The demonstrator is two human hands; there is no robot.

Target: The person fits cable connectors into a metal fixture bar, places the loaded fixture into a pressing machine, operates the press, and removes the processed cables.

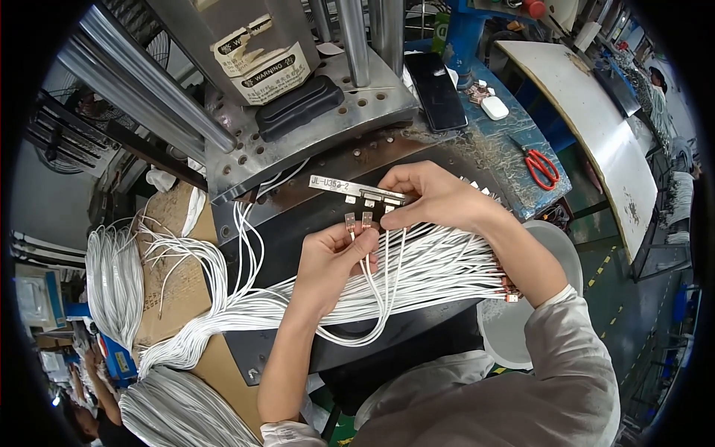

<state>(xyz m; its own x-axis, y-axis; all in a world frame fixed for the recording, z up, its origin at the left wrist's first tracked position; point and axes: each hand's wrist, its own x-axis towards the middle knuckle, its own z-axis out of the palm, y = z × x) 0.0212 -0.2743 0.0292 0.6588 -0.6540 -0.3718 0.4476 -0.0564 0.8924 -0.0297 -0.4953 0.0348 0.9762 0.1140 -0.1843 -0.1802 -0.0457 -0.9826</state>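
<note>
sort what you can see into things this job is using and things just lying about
Seem part of the job:
metal bar, held by the right hand
two cable plugs, held by the left hand
white cables, fanned out beneath the hands

Probably just lying about:
black phone
small white case
red-handled scissors

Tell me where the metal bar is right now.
In the head view, just above centre: the right hand grips the right end of the metal bar, beyond two plugs in the left hand.
</note>
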